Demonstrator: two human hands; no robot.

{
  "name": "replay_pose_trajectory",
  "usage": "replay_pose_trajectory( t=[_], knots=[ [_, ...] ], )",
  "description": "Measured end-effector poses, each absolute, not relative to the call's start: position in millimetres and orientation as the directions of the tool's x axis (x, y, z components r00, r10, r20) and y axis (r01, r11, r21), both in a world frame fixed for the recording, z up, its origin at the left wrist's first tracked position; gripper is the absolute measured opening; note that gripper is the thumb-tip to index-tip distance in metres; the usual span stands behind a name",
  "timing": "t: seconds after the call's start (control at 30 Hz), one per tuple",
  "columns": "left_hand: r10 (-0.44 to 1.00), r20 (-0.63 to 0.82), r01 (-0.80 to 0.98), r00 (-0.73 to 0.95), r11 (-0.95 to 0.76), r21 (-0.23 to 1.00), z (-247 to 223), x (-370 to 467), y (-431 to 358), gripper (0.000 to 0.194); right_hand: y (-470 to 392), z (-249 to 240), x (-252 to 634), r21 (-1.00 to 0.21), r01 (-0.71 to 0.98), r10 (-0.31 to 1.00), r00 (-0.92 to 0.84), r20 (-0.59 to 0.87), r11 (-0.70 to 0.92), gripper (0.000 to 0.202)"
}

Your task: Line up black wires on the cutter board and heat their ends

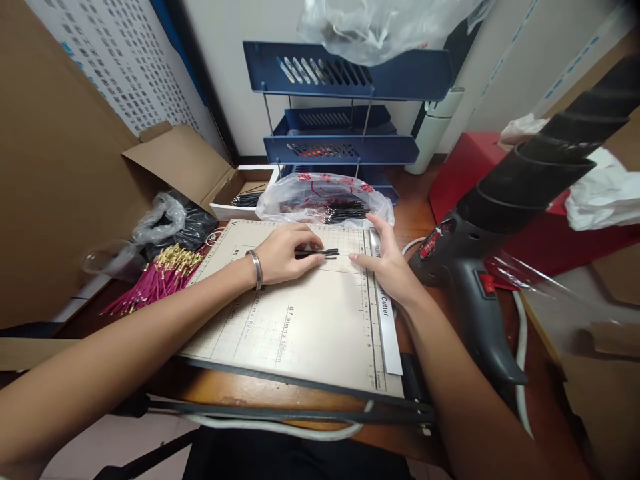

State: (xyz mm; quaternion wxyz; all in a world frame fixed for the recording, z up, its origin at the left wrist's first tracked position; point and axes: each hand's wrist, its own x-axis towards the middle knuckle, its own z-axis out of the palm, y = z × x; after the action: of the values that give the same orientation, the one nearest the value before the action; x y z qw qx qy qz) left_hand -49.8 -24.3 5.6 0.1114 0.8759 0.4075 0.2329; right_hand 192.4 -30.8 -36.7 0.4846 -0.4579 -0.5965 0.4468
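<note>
My left hand (290, 253), with a metal bracelet at the wrist, rests over the cream cutter board (300, 320). Its thumb and fingers are closed around a few thin black sticks (327, 253), whose ends stick out to the right. My right hand (385, 260) is at the board's right edge, beside the metal strip of the cutter. Its thumb and index finger are apart, with nothing between them; the thumb points toward the stick ends without touching them. Behind the board, a clear plastic bag (295, 197) with red print holds more black sticks.
Magenta sticks with gold ends (163, 273) lie left of the board. An open cardboard box (185, 160) stands behind them. Blue tiered trays (340, 150) are at the back. A black heat gun (475, 247) and a red box (460, 160) stand on the right.
</note>
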Motion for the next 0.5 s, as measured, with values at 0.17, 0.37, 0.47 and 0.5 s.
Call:
replay_pose_trajectory(
  t=[0.17, 0.37, 0.47, 0.5],
  knots=[
    [0.734, 0.035, 0.709, 0.679, -0.667, 0.228, 36, -43, -20, 0.016, -32, -36, 191, -0.981, 0.092, 0.983, -0.088, 0.161, 0.169, 0.088],
    [0.755, -0.194, 0.764, 0.627, -0.644, -0.035, 55, -17, -21, 0.013, -35, -33, 188, -0.983, 0.074, 0.984, -0.076, 0.164, 0.169, 0.088],
    [0.734, -0.219, 0.752, 0.643, -0.659, 0.000, 54, -19, -25, 0.013, -31, -39, 189, -0.982, 0.032, 0.981, -0.048, 0.186, 0.188, 0.086],
    [0.719, -0.214, 0.740, 0.661, -0.671, 0.032, 53, -23, -26, 0.014, -28, -42, 189, -0.981, 0.000, 0.981, -0.020, 0.194, 0.194, 0.084]
  ],
)
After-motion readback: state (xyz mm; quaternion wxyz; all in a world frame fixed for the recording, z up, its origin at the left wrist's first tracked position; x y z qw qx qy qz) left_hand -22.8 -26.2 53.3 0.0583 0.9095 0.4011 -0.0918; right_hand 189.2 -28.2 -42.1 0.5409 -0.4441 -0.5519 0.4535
